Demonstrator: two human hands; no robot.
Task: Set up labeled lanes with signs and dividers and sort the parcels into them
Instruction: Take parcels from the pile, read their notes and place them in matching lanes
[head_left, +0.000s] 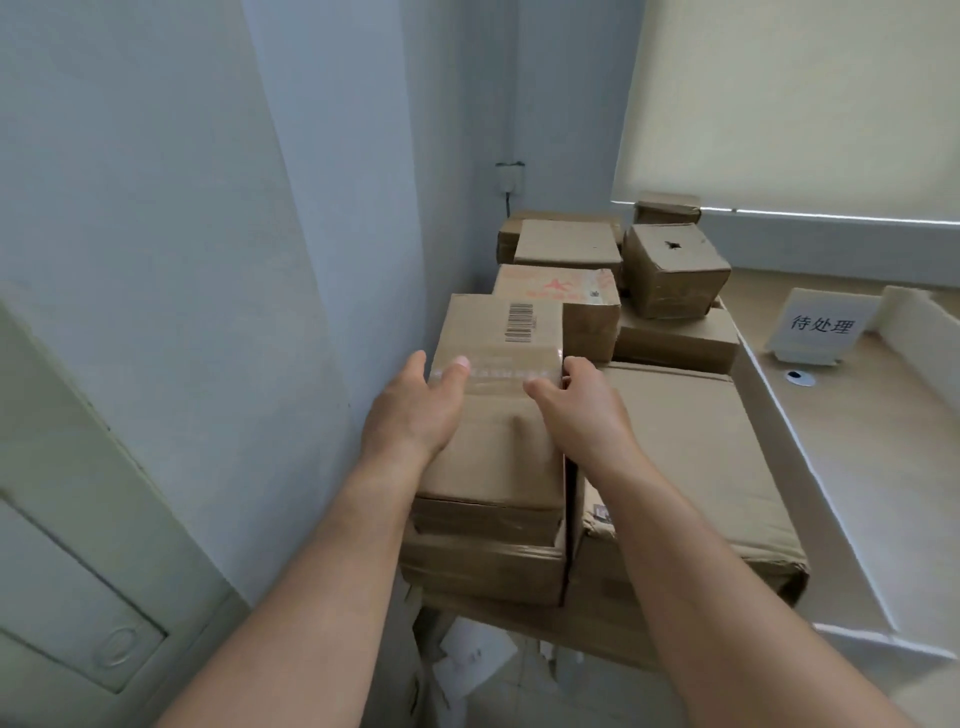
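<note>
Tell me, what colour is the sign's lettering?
Black characters on a white sign, seen in the head view.

Bare forearms, no sleeves; left hand (415, 410), right hand (582, 410) ungloved.
</note>
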